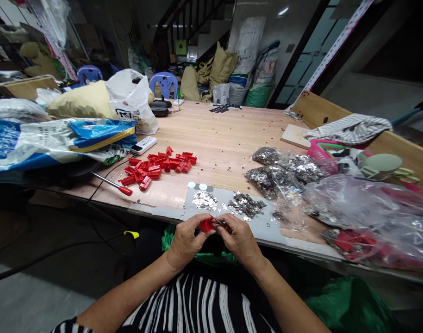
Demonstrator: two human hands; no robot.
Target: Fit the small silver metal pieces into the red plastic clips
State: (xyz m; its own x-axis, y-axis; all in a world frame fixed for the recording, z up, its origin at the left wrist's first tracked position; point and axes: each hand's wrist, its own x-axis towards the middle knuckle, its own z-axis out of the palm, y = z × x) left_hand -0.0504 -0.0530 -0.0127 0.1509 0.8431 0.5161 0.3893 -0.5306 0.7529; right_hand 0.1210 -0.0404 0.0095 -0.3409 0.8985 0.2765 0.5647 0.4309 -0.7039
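Note:
Between the fingers of my left hand [188,238] is a red plastic part [206,225], held just over the table's front edge. My right hand [239,238] meets it from the other side, closed on a slim tool with a dark handle [226,226] whose thin tip touches the red part. The tool's exact kind is hidden by my fingers. Just beyond my hands, a grey mat [267,227] carries a pile of shiny small metal pieces [204,200] and a darker pile of metal pieces [246,205]. Farther left lies a heap of similar red plastic parts [156,167].
Clear bags of metal pieces [270,178] and a bag with red parts [357,243] lie to the right, near a pink basket [322,155]. A lever with a red grip [124,190] juts out at left, below a white device [144,145]. Plastic sacks [59,141] crowd the left side.

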